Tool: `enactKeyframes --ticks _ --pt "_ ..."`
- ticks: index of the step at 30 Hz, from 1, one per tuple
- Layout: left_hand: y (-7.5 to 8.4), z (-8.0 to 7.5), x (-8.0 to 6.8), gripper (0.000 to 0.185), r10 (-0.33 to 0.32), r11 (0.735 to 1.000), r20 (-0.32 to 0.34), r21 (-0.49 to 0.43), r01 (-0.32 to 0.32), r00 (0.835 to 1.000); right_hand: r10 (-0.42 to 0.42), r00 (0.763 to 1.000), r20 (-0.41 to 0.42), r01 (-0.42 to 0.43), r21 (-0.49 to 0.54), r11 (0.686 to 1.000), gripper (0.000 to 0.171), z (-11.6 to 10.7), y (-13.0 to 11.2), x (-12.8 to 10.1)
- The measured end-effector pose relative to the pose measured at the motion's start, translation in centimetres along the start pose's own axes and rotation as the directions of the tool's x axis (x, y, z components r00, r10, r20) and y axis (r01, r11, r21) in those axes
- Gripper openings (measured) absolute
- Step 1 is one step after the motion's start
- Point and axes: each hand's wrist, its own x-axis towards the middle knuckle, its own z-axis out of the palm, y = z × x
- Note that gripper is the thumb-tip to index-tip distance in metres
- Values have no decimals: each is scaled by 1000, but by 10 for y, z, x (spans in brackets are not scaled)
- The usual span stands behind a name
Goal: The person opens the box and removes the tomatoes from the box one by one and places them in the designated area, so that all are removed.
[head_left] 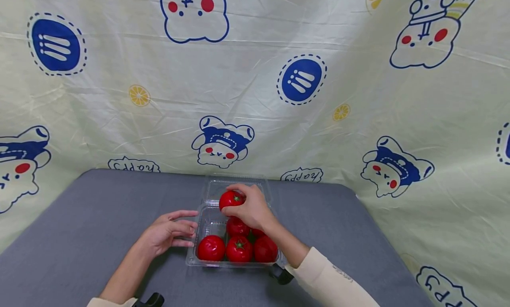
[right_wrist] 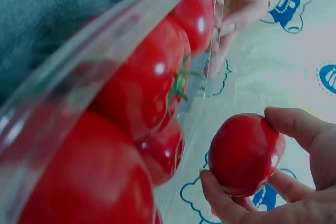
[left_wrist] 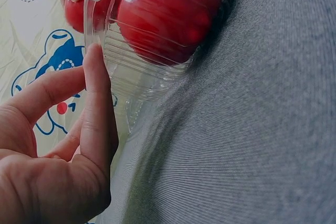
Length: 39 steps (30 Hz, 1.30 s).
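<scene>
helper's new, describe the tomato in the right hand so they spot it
On the grey table sits a clear plastic container of red tomatoes. Near its far edge, the right hand grips one tomato: the only one held, while its neighbours lie inside the container.

Red tomato (head_left: 229,201) held over open clear container (head_left: 207,221).
</scene>
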Motion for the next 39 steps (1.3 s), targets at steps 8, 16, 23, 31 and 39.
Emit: enactKeyframes --ticks 8,16,23,31,39 --pt "-1 -1 -1 56 6 1000 3 -1 -6 1000 29 998 -47 -27 43 999 62 -13 10 -4" --pt "0 0 -2 55 -3 1000 -1 7 3 1000 34 994 -108 -31 26 999 60 -21 22 -10" --pt "1 1 -3 56 0 1000 -3 5 0 1000 49 987 -151 -48 11 999 57 -31 35 -18" --pt "2 2 -3 57 -6 1000 -8 4 6 1000 63 980 -191 -60 24 998 57 -43 50 -26" --pt "1 1 -3 57 -3 1000 3 1 3 1000 67 973 -223 -64 21 998 59 -53 65 -31"
